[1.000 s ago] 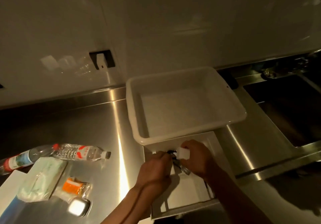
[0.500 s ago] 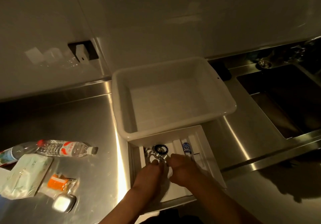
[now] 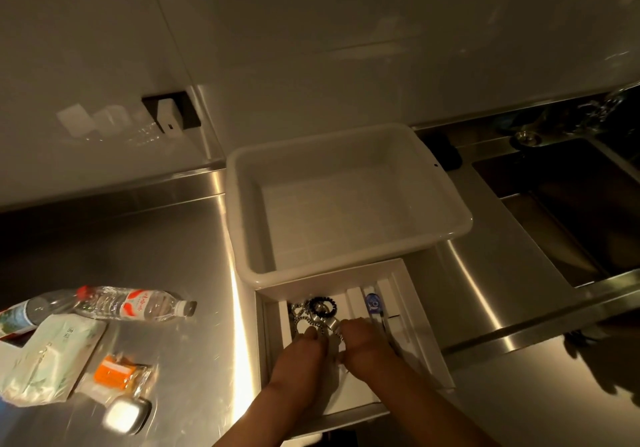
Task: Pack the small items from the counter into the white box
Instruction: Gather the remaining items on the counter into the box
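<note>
A shallow white box (image 3: 420, 311) with dividers lies on the steel counter, just in front of a deep, empty white tub (image 3: 242, 238). Inside the box lie a black coiled hair tie (image 3: 322, 304), a silver chain (image 3: 302, 318) with a small metal piece (image 3: 333, 325), and a blue-topped item (image 3: 373, 302). My left hand (image 3: 299, 356) and my right hand (image 3: 369, 348) hover side by side over the box. Their fingertips pinch the near end of the chain. The box floor beneath my hands is hidden.
To the left on the counter lie a clear water bottle (image 3: 135, 305), a second bottle (image 3: 20, 315), a green pouch (image 3: 48, 360), an orange packet (image 3: 116, 372) and a small silver case (image 3: 126, 413). A sink (image 3: 568, 211) opens at the right. A wall socket (image 3: 171, 117) sits behind.
Both hands drew back from the tub's front wall toward me and lowered onto the chain in the shallow box. The small white item in my right hand is no longer visible.
</note>
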